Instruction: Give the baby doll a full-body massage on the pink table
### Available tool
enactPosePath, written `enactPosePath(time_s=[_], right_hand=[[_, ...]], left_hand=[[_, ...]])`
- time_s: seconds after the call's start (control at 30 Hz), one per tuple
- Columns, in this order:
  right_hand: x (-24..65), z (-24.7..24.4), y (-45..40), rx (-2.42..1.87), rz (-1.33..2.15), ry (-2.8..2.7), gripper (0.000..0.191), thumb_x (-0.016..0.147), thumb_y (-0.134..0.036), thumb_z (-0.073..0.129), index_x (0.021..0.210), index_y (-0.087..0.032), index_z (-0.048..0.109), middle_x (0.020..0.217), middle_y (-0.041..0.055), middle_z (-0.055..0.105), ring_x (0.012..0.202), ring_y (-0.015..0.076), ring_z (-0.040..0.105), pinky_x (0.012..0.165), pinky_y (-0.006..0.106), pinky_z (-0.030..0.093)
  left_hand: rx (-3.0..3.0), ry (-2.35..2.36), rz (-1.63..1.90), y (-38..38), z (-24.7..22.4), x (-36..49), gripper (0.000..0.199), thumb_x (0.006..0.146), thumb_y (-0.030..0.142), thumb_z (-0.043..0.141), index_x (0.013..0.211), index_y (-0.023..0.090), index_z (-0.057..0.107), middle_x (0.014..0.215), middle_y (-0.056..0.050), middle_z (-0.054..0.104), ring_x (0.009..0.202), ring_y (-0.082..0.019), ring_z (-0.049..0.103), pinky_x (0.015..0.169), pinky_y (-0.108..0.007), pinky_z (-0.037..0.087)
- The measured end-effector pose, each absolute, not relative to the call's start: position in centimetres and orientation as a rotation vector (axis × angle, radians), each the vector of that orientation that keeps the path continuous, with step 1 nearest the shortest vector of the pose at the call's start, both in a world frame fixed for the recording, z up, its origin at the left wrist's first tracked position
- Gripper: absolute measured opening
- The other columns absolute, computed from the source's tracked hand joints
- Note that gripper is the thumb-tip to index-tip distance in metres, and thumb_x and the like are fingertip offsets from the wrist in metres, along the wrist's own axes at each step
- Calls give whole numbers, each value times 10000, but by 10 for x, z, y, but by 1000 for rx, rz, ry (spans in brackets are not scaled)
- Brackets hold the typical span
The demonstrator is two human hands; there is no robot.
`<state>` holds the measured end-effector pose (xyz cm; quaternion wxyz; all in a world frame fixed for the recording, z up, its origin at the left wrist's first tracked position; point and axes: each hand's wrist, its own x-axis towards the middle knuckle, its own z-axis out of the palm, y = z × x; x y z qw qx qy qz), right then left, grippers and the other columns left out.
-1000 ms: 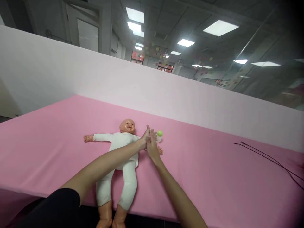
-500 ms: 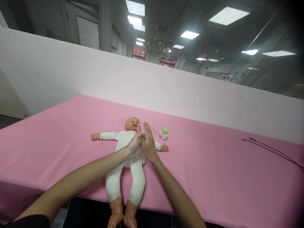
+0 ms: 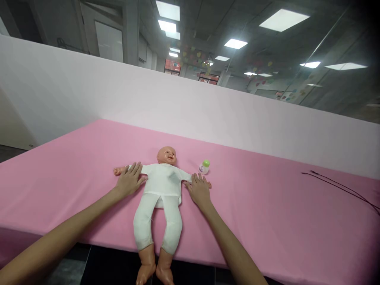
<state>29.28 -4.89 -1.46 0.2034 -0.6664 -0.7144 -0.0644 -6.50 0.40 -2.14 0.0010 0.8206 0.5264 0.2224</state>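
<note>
A baby doll [image 3: 162,180] in a white suit lies face up on the pink table cover, its arms spread and its feet past the front edge. My left hand [image 3: 130,182] rests with fingers spread over the doll's arm at the left, whose small hand shows beyond it. On the arm at the right lies my right hand [image 3: 198,190], palm down and fingers apart; the doll's fingertips peek out past it. Just behind my right hand stands a small clear bottle [image 3: 204,168] with a green cap.
The pink table cover [image 3: 261,213] spreads to both sides. Two thin dark cords [image 3: 341,189] lie at the far right. A white partition [image 3: 190,107] runs along the back, with glass above it at the right.
My hands were pressed together above the doll's chest. They have parted, my left hand moving left and my right hand right, and come down onto the doll's arms.
</note>
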Motion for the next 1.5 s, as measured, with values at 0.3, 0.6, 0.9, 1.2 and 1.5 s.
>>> enactPosePath(time_s=[0.3, 0.6, 0.9, 1.2, 1.5], right_hand=[[228, 9, -41, -1613, 375, -2048, 871, 1022, -706, 249, 1599, -61, 348, 1672, 203, 305, 1567, 321, 274, 1269, 506, 243], [296, -9, -55, -1795, -161, -2006, 479, 1069, -397, 322, 1345, -147, 624, 1420, 200, 630, 1365, 377, 515, 1167, 580, 312], [353, 7, -70, -2250, 263, -1381, 512, 924, -644, 532, 921, -147, 656, 1071, 225, 690, 1035, 370, 628, 815, 453, 496], [309, 25, -61, -1330, 784, -992, 501, 697, -529, 850, 1011, -171, 695, 881, 53, 727, 737, 183, 630, 712, 324, 524], [296, 24, -99, -1201, 721, -1922, 219, 841, -156, 612, 996, -243, 740, 1137, 63, 726, 1059, 242, 660, 930, 380, 500]], left_hand=[[2344, 1141, 640, -6, 12, 2, 796, 1040, 638, 251, 1635, 110, 275, 1710, -180, 165, 1596, -327, 98, 1267, -519, 194], [2582, 1649, 650, 6, -19, -69, 710, 992, 612, 359, 1535, 168, 474, 1648, -172, 380, 1551, -387, 275, 1240, -618, 105], [2156, 1907, 545, 13, -1, -156, 543, 920, 672, 432, 801, 197, 668, 978, -149, 735, 904, -334, 668, 780, -416, 470], [1375, 1317, 1413, 8, 28, -110, 519, 663, 524, 865, 1013, 167, 724, 925, -73, 750, 853, -249, 692, 755, -341, 535], [2442, 541, 1036, -24, -5, -96, 213, 990, 226, 590, 999, 263, 800, 1001, -79, 783, 982, -220, 689, 870, -344, 534]])
